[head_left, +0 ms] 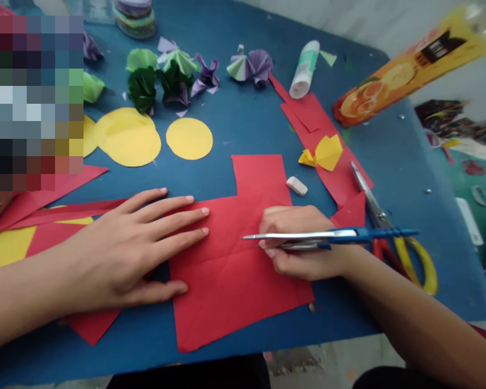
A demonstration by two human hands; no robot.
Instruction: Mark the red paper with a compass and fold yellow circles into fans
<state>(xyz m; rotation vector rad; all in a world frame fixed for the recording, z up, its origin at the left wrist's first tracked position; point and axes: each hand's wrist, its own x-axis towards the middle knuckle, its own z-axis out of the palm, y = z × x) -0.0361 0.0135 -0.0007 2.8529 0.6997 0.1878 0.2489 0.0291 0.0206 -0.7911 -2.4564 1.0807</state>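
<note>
A sheet of red paper (222, 270) with creases and a cut-out upper left corner lies in front of me. My left hand (133, 248) rests flat with fingers spread, its fingertips on the sheet's left edge. My right hand (303, 240) lies over the right part of the sheet. Its fingers are closed round a silver and blue drawing compass (344, 235), held nearly level, with its pointed metal leg toward the left. Whether the point touches the paper I cannot tell. A small white eraser (297, 186) sits just beyond my right hand.
Scissors (376, 216) with red and yellow handles lie right of my right hand. Beyond are red scraps (332, 178), a glue stick (305, 70), an orange drink bottle (400, 75), yellow paper circles (189, 139) and folded green and purple paper pieces (178, 65). A pixelated patch covers the upper left.
</note>
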